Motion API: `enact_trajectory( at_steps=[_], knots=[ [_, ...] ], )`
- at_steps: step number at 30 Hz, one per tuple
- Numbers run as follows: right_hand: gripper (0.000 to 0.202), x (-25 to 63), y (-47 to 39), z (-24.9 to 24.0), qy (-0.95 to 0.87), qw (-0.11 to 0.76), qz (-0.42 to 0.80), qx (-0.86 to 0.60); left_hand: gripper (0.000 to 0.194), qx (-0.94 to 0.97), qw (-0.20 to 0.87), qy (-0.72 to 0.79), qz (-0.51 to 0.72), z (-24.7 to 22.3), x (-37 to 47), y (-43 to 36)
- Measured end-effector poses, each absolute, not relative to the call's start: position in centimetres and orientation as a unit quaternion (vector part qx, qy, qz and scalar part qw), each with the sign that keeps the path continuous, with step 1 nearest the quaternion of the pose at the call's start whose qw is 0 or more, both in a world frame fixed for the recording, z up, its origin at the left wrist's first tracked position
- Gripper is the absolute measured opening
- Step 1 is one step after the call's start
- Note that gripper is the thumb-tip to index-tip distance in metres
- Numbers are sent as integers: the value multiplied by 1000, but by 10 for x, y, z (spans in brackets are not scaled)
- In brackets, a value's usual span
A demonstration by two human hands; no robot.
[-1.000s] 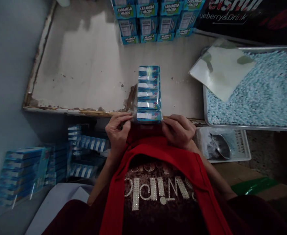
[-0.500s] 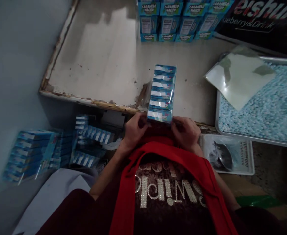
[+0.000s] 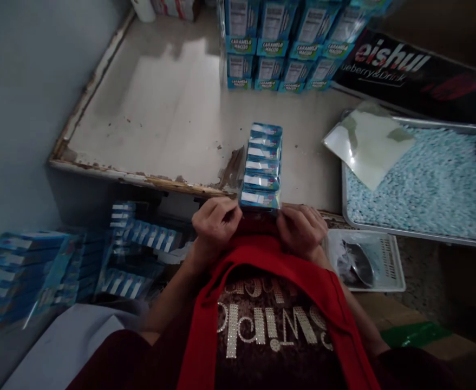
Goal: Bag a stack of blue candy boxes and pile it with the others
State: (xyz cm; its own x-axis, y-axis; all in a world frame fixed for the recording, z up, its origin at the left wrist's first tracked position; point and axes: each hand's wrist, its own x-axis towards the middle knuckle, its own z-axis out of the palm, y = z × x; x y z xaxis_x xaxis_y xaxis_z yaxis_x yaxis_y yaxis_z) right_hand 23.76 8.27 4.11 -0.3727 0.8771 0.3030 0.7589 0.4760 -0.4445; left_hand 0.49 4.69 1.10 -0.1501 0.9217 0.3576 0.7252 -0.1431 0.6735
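The left hand and right hand are pinching the clear wrap at the near corners of a row of blue boxes, lying at the table's near edge.

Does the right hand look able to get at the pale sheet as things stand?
Probably yes: the sheet lies on top of the tray with nothing over it, a little beyond the right hand. That hand seems busy pinching the wrapped pack, though.

Hands pinching clear wrap ends, blue box pack btwn, nr table edge
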Motion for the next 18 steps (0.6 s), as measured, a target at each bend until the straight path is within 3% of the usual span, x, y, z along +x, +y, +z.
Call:
enact_trajectory(
  at_steps=[5, 13, 18],
  knots=[
    [15, 247, 76, 36, -808, 284, 124, -502, 26, 666, 101, 600, 432, 9, 7, 38],
    [14, 255, 80, 29, -815, 277, 116, -496, 21, 689, 87, 598, 399, 18, 8, 45],
    [16, 254, 82, 33, -824, 287, 125, -472, 22, 650, 101, 598, 459, 16, 12, 45]
  ],
)
